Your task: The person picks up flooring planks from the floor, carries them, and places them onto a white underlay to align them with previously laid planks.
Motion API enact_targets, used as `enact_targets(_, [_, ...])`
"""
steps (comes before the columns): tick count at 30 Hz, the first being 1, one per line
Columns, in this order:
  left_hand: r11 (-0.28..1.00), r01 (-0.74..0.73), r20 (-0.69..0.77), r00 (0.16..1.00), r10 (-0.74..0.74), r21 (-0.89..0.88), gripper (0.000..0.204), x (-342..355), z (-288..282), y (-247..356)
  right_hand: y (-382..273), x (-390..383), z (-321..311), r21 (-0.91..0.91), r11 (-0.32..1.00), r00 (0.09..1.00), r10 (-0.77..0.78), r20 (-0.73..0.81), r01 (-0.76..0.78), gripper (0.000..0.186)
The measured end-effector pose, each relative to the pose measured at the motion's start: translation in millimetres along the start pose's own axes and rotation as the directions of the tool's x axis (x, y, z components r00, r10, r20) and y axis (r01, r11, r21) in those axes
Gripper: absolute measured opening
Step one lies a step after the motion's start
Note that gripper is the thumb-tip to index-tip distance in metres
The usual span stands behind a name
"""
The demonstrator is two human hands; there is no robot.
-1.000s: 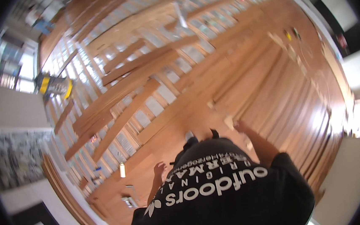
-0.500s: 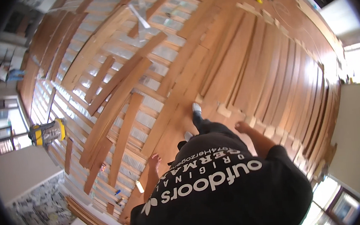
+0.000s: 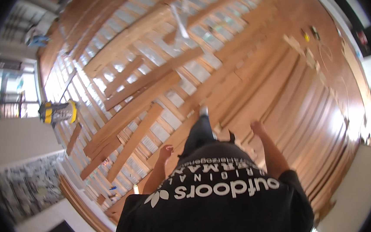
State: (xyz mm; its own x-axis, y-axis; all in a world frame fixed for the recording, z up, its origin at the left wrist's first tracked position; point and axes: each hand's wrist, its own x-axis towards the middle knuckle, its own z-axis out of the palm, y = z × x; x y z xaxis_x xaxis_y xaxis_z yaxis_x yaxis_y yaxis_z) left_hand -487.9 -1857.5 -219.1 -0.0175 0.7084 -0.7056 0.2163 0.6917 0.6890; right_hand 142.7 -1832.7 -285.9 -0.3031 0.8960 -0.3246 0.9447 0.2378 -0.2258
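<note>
My left hand (image 3: 166, 151) hangs out at my left side, above the floorboards. Nothing shows in it, and its fingers are loosely bent and a little apart. On the other side my right hand (image 3: 257, 127) is held out over the long planks (image 3: 271, 94), not touching them. Its fingers look curled in, with no object visible, though motion blurs them. The nearest thing to the left hand is a loose wooden plank (image 3: 137, 139) lying slantwise across the battens. One of my feet (image 3: 203, 111) is forward on the laid boards.
Loose planks (image 3: 152, 77) lie over open battens with silvery sheeting between them. A yellow and black machine (image 3: 58, 113) stands at the left, and a pale bottle (image 3: 136, 189) near my left elbow. Small tools (image 3: 315, 33) lie at the far right. Another person (image 3: 36, 37) is far left.
My view has turned and moved forward, so the planks and the machine sit elsewhere in the picture. Both arms have swung slightly; neither hand has visibly picked anything up.
</note>
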Motion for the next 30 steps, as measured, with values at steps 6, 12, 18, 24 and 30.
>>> enact_targets(6, [0.950,0.059,0.170,0.979,-0.116,0.307,0.032,65,30,79,4,38,-80,0.678,0.555,0.803,0.589,0.089,-0.482,0.032])
enact_targets(12, [0.865,0.060,0.156,0.975,-0.157,0.498,0.020,201,26,197,38,47,-127,0.785,0.262,0.647,0.731,0.218,-0.561,0.032])
enact_targets(18, [0.981,-0.159,0.036,0.987,0.156,0.114,0.008,353,68,375,77,42,-87,0.790,0.043,0.563,0.725,0.396,-0.612,0.026])
enact_targets(24, [0.964,-0.252,0.032,0.968,0.250,0.089,0.014,422,173,467,162,71,-79,0.795,-0.016,0.568,0.691,0.447,-0.607,0.037])
enact_targets(30, [0.676,-0.349,0.480,0.877,-0.009,0.649,0.024,404,310,472,259,84,-162,0.834,-0.060,0.533,0.743,0.405,-0.549,0.034])
